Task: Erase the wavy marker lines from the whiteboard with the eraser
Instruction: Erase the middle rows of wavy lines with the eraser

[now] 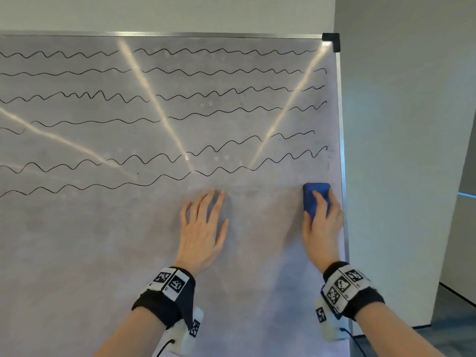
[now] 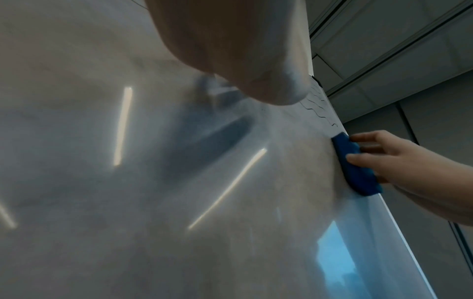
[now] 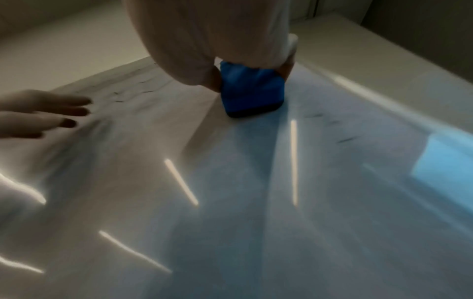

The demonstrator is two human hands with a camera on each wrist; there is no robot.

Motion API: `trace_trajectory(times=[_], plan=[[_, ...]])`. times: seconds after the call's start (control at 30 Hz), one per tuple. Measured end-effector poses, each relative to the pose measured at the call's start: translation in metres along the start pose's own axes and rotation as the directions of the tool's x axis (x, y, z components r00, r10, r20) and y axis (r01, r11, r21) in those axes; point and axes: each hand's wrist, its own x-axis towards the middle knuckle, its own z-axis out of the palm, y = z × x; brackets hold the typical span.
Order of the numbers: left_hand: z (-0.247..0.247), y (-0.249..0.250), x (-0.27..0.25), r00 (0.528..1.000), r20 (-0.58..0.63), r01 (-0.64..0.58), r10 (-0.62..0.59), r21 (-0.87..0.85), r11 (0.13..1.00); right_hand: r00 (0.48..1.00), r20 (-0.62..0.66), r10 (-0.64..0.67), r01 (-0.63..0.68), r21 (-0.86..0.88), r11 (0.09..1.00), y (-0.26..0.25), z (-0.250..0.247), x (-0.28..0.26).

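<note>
The whiteboard [image 1: 103,240] fills the head view, with several black wavy marker lines [image 1: 206,73] across its upper half. Its lower part is smudged grey and bare of lines. My right hand [image 1: 322,222] grips the blue eraser [image 1: 313,197] and presses it on the board near the right edge, just below the lowest line's right end. The eraser [image 2: 355,168] shows flat against the board in the left wrist view, and the eraser [image 3: 250,91] sits under my palm in the right wrist view. My left hand [image 1: 203,228] rests flat on the board with straight fingers, left of the eraser.
The board's metal frame [image 1: 343,176] runs down the right side, with a black corner cap [image 1: 331,41] at the top. Beyond it stand grey walls [image 1: 412,124]. Bright ceiling-light reflections [image 1: 154,99] streak across the board.
</note>
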Motion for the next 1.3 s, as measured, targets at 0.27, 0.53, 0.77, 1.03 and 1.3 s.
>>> trace_trajectory(times=[0.27, 0.53, 0.77, 1.03, 1.3], plan=[[0.006, 0.026, 0.016, 1.000, -0.004, -0.013, 0.012, -0.039, 0.999, 0.917, 0.159, -0.365, 0.363, 0.047, 0.931, -0.069, 0.035, -0.035], [0.004, 0.021, 0.009, 1.000, -0.023, 0.001, -0.001, -0.015, 1.000, 0.999, 0.003, 0.039, -0.039, 0.003, 0.999, 0.022, -0.011, 0.014], [0.013, 0.056, 0.036, 0.998, 0.009, -0.056, 0.057, -0.047, 0.997, 0.937, 0.182, -0.299, 0.301, 0.014, 0.953, -0.017, 0.012, -0.022], [0.019, 0.069, 0.038, 0.996, 0.046, -0.071, 0.073, -0.035, 0.997, 0.994, 0.077, -0.078, 0.080, -0.021, 0.997, 0.013, -0.010, -0.001], [0.016, 0.065, 0.039, 0.998, 0.021, -0.064, 0.064, -0.036, 0.997, 0.988, 0.115, -0.100, 0.102, -0.007, 0.995, 0.027, -0.016, 0.022]])
